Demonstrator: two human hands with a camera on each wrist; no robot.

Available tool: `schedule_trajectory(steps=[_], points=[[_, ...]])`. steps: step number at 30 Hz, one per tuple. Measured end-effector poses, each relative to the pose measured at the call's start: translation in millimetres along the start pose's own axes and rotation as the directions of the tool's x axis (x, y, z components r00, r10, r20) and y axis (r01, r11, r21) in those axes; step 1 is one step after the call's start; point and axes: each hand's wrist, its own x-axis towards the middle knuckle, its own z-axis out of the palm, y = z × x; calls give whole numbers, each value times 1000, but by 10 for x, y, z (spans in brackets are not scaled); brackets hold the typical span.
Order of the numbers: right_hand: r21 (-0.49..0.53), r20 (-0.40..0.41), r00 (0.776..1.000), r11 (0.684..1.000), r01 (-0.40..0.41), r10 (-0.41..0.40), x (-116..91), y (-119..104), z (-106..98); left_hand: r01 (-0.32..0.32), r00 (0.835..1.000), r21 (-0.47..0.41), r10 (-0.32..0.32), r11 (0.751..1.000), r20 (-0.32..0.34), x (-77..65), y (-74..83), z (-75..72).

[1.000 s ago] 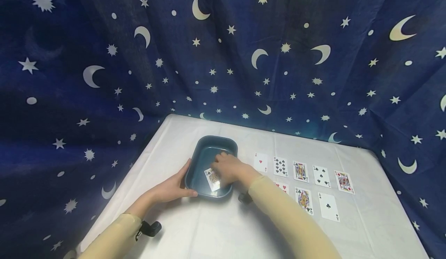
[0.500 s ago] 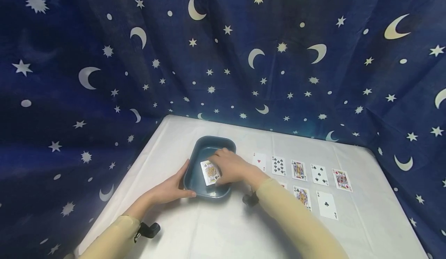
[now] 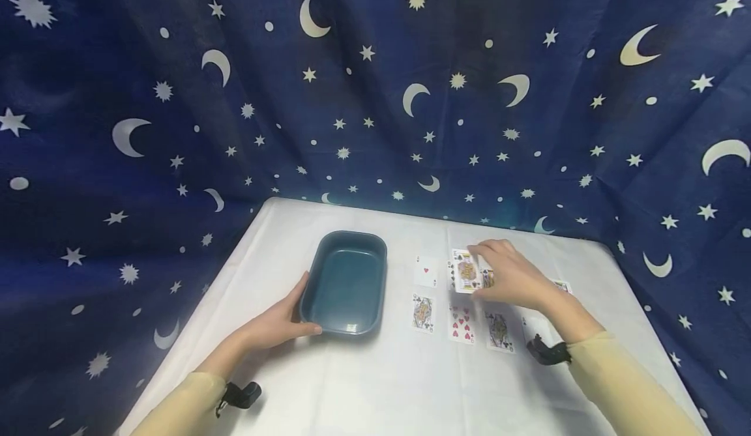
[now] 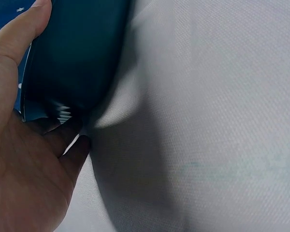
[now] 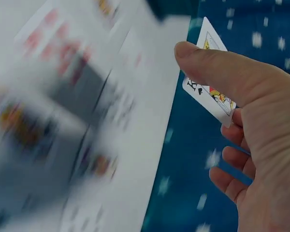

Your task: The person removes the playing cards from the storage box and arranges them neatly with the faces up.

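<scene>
My right hand pinches a king of spades playing card by its right side, over the top row of cards. In the right wrist view the thumb lies across that king. Behind it, a spade card is mostly covered. My left hand grips the left side of a dark teal, round-cornered tray, thumb at the near corner. In the left wrist view its fingers lie against the tray wall.
An ace of hearts and a queen lie right of the tray. A heart card, another queen and an ace continue the lower row. A starry curtain hangs behind the white table.
My right hand has lifted the king out of the tray and carried it right, over the top row. A queen beside the tray has come into view. The left hand still holds the tray.
</scene>
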Motion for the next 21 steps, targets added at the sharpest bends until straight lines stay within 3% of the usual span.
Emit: schedule_trajectory(steps=[5, 12, 16, 21], points=[[-59, -7, 995, 993, -99, 99, -555, 573, -72, -2, 1000, -4, 2, 1000, -12, -26, -29, -45], [-97, 118, 960, 965, -244, 255, -1163, 1100, 71, -5, 1000, -9, 5, 1000, -26, -103, -75, -84], [-57, 153, 945, 957, -284, 290, -1337, 1211, 187, -12, 1000, -12, 12, 1000, -27, -114, -93, -112], [-62, 164, 941, 955, -289, 296, -1387, 1262, 247, -8, 1000, -12, 8, 1000, -23, -114, -110, -120]])
